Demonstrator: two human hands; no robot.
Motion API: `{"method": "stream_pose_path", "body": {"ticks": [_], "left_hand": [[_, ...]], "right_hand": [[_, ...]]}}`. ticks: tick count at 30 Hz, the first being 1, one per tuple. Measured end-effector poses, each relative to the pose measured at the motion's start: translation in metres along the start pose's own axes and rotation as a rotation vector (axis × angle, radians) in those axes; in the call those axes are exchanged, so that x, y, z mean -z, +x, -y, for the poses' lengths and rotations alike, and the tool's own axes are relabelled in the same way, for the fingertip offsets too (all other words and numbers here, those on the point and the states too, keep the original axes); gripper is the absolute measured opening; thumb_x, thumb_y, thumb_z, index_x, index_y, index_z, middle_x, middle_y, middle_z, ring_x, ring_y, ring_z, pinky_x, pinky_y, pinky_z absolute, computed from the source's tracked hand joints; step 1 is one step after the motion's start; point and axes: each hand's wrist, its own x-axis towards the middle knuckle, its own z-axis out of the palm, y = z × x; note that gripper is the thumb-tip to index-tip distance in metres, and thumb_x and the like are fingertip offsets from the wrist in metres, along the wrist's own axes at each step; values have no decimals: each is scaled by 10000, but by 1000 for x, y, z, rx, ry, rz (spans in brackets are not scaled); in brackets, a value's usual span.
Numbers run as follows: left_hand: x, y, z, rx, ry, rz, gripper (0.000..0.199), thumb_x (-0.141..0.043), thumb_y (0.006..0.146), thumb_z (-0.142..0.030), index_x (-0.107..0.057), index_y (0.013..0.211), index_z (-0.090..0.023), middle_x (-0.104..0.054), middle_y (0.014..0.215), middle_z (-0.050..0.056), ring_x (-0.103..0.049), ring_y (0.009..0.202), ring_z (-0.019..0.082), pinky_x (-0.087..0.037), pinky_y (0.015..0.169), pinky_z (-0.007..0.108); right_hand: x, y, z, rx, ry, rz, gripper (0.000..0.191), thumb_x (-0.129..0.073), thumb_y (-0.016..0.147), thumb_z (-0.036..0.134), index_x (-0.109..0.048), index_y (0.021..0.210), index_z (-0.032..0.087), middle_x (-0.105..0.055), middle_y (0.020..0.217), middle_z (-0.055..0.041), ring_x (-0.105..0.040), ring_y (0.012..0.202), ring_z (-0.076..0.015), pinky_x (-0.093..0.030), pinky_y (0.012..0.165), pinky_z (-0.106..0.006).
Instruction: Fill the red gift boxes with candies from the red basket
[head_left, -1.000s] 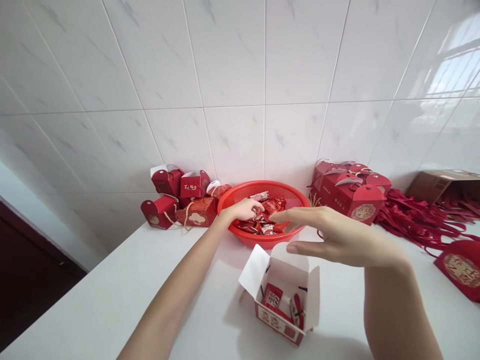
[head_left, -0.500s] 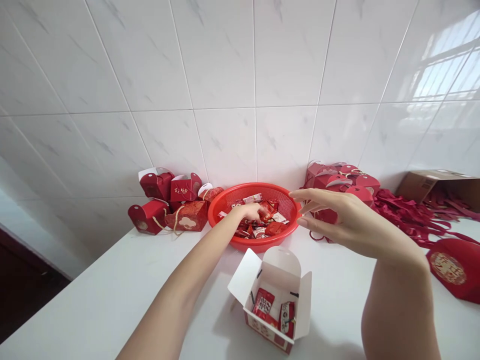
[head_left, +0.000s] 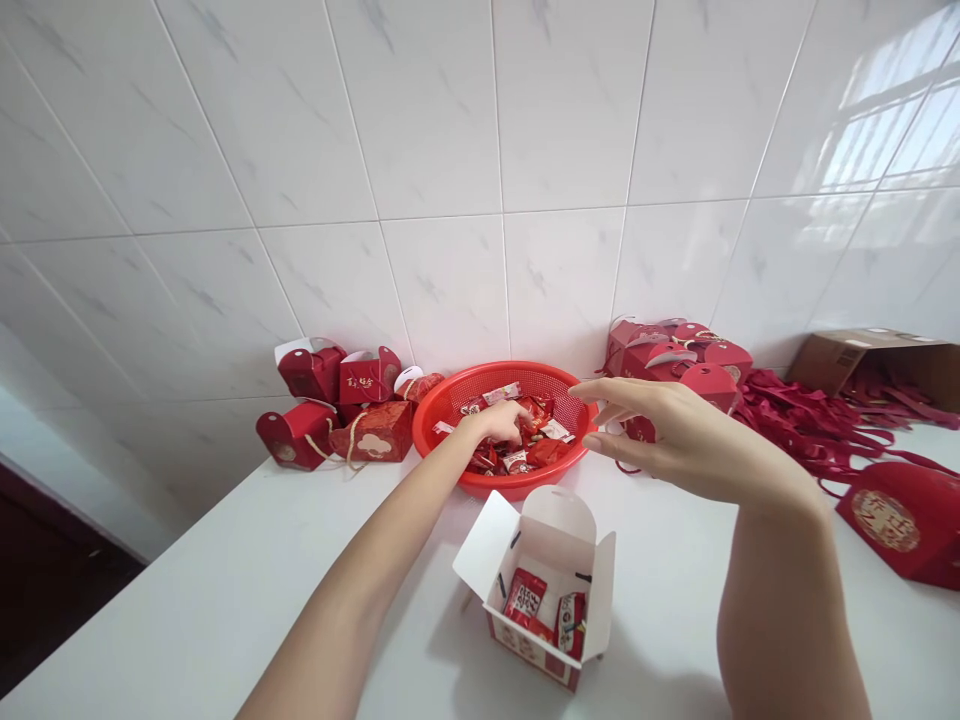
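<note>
My left hand [head_left: 504, 422] reaches into a red plastic basket [head_left: 439, 392] of wrapped candies [head_left: 549, 453]. Its fingers curl down among the wrappers, and the fingertips are hidden, so what they pinch cannot be made out. My right hand [head_left: 651, 420] hovers over the basket's right rim, open, fingers stretched out and holding nothing. In front of the basket stands a small gift box [head_left: 516, 640] with its white flaps raised. A red candy packet [head_left: 525, 596] and a red-and-white candy packet [head_left: 571, 622] lie inside it, with another red wrapper partly hidden between them.
Red gift boxes [head_left: 367, 378] with cord handles are grouped at the back left. More red boxes [head_left: 637, 350] are piled behind my right hand. Farther right lie dark red ribbons [head_left: 795, 415], a cardboard carton [head_left: 840, 360] and another red box [head_left: 911, 520]. A tiled wall [head_left: 450, 270] backs the white table [head_left: 300, 540].
My left hand stays in the basket, its fingers shifting slightly among the candies. My right hand keeps its open pose. The whole view has shifted a little.
</note>
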Motion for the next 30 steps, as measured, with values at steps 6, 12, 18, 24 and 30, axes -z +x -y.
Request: {"method": "stream_pose_path", "body": {"ticks": [6,12,18,24,30], "left_hand": [[1,-5,4,-101,35,-207,297,-594,594,-91,-780,794,-207,-763,808,14,-666,815,219,-512,789,289],[1,-12,-3,-32,95,42,230,-596,572,-100,-762,713,-173,-711,656,-6,-593,597,151,-463,604,241],[3,-13,-14,21,249,255,140,-607,705,-255,-722,697,-177,-657,636,0,-542,564,146,-405,548,258],[5,-13,-16,42,207,288,230,-626,665,-177,-766,845,-207,-744,869,-8,-644,774,172,-488,698,234],[9,-16,-20,213,358,211,331,-662,617,-176,-771,928,-209,-762,914,52,-689,814,248,-535,732,308]], "right_hand": [[-3,4,2,-13,-53,51,331,-516,946,402,-648,1207,246,-720,992,-58,-675,831,-225,-513,685,-329],[-7,8,4,-17,-71,105,336,-519,945,381,-642,1222,236,-709,1110,-69,-670,927,-230,-506,747,-332],[-29,33,-10,23,16,137,262,-559,907,292,-680,1126,214,-713,1135,-78,-691,923,-223,-518,747,-319],[-89,74,-60,-25,170,-9,231,-578,858,160,-682,1063,182,-719,1131,-76,-689,894,-184,-520,840,-327],[-122,85,-94,-174,134,41,146,-617,838,164,-704,954,174,-742,1039,-82,-682,963,-227,-515,826,-315]]}}
